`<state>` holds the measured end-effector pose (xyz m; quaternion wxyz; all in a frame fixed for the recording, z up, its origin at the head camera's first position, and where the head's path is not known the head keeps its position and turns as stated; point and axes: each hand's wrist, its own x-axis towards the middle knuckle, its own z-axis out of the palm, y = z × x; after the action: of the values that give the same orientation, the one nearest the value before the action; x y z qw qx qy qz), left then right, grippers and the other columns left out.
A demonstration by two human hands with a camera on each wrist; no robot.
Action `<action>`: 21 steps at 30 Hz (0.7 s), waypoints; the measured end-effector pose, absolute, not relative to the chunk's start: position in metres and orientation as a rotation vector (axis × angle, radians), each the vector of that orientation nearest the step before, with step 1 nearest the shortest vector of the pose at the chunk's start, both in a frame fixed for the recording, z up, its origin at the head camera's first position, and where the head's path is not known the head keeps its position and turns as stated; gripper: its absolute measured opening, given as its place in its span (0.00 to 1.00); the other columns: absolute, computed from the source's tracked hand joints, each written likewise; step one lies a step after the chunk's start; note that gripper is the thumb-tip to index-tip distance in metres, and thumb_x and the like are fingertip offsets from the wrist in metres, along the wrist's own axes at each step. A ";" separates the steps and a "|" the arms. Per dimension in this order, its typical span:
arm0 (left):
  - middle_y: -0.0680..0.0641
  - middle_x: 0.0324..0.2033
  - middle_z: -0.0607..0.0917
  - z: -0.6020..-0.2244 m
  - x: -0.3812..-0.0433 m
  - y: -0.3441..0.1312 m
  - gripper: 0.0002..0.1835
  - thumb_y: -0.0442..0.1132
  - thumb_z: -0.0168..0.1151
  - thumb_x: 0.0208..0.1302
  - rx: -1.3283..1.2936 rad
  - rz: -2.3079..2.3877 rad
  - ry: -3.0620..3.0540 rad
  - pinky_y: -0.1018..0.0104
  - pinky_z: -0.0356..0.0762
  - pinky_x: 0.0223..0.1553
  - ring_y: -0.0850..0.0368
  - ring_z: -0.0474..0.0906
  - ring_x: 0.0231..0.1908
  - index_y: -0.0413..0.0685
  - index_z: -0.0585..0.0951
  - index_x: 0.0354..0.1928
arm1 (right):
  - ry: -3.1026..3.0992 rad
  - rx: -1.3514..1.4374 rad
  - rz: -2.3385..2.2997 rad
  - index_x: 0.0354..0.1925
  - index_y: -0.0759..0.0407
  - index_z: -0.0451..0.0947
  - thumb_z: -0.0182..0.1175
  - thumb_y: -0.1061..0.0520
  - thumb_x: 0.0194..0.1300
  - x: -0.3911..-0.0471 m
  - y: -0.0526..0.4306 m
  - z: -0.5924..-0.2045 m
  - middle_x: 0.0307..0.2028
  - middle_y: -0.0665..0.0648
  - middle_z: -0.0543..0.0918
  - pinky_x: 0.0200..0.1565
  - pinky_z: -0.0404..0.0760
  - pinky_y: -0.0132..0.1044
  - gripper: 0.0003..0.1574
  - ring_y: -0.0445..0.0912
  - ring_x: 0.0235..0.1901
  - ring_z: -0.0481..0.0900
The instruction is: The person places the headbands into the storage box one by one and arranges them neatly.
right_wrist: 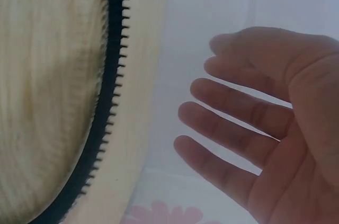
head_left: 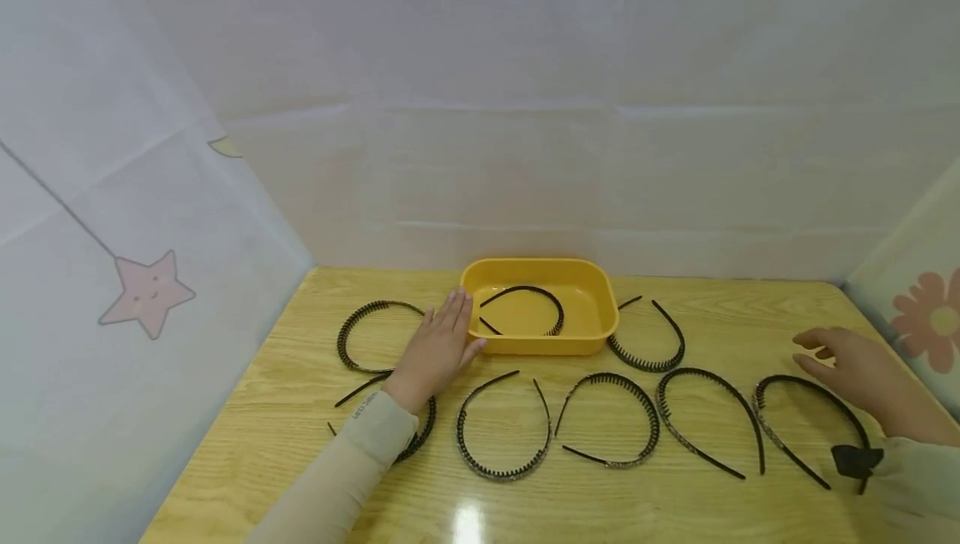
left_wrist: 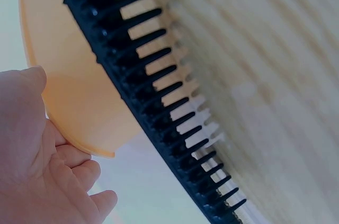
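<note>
My left hand [head_left: 442,348] rests against the left end of a yellow plastic bin [head_left: 540,346]. Its fingers lie along the bin's side, and the thumb touches near the front left corner. Inside the bin is one black toothed headband [head_left: 558,311]. The left wrist view shows another headband's comb teeth [left_wrist: 153,75] close to the camera, with the bin wall [left_wrist: 79,65] behind. At the table's right end my right hand [head_left: 862,369] hovers with loosely spread fingers, holding nothing. Below and left of it lies a headband [head_left: 813,386], whose teeth also show in the right wrist view.
Several black headbands lie in a front row on the wooden table [head_left: 525,519], including ones at the middle [head_left: 502,474] and right of centre [head_left: 652,419]. Others lie left [head_left: 345,344] and right [head_left: 681,344] of the bin. White printed cloth [head_left: 480,169] encloses the table.
</note>
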<state>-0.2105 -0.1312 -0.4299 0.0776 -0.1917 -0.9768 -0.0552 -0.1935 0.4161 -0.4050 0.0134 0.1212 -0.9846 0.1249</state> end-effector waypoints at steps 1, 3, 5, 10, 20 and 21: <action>0.42 0.71 0.47 -0.430 -0.211 -0.131 0.39 0.59 0.40 0.70 -0.574 -0.168 -2.921 0.47 0.46 0.68 0.48 0.42 0.71 0.41 0.47 0.72 | -3.082 0.373 0.389 0.49 0.76 0.73 0.60 0.54 0.62 -0.194 0.418 -0.406 0.46 0.78 0.74 0.32 0.77 0.52 0.26 0.66 0.37 0.77; 0.41 0.71 0.48 -0.429 -0.211 -0.132 0.39 0.58 0.41 0.70 -0.574 -0.165 -2.910 0.46 0.48 0.68 0.49 0.42 0.71 0.40 0.48 0.72 | -3.125 0.345 0.393 0.49 0.76 0.72 0.60 0.53 0.62 -0.193 0.423 -0.409 0.47 0.79 0.74 0.31 0.78 0.52 0.28 0.66 0.36 0.77; 0.41 0.71 0.48 -0.429 -0.211 -0.132 0.39 0.58 0.42 0.70 -0.573 -0.170 -2.907 0.46 0.49 0.68 0.49 0.42 0.71 0.40 0.48 0.71 | -3.186 0.313 0.429 0.50 0.76 0.71 0.59 0.50 0.63 -0.192 0.427 -0.412 0.46 0.80 0.73 0.31 0.77 0.51 0.31 0.66 0.36 0.77; 0.42 0.72 0.47 -0.431 -0.211 -0.133 0.39 0.59 0.40 0.70 -0.569 -0.162 -2.926 0.46 0.48 0.68 0.48 0.42 0.71 0.41 0.47 0.72 | -3.259 0.252 0.463 0.48 0.77 0.72 0.59 0.47 0.63 -0.188 0.436 -0.419 0.39 0.76 0.77 0.30 0.77 0.51 0.32 0.62 0.33 0.78; 0.42 0.72 0.46 -0.431 -0.211 -0.132 0.39 0.61 0.37 0.70 -0.574 -0.152 -2.935 0.46 0.46 0.68 0.48 0.42 0.71 0.41 0.47 0.72 | -3.274 0.249 0.516 0.41 0.72 0.75 0.64 0.57 0.57 -0.181 0.441 -0.426 0.33 0.66 0.80 0.30 0.77 0.51 0.19 0.59 0.31 0.78; 0.42 0.72 0.46 -0.431 -0.211 -0.132 0.39 0.60 0.37 0.70 -0.574 -0.154 -2.937 0.46 0.46 0.68 0.48 0.42 0.71 0.41 0.47 0.72 | -3.269 0.242 0.516 0.41 0.72 0.75 0.64 0.59 0.56 -0.181 0.441 -0.426 0.33 0.66 0.80 0.29 0.77 0.51 0.18 0.58 0.31 0.78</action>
<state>-0.2113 -0.1318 -0.4312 0.0725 -0.1911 -0.9776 -0.0512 -0.1808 0.4413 -0.4260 -0.0884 0.0726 -0.9813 0.1549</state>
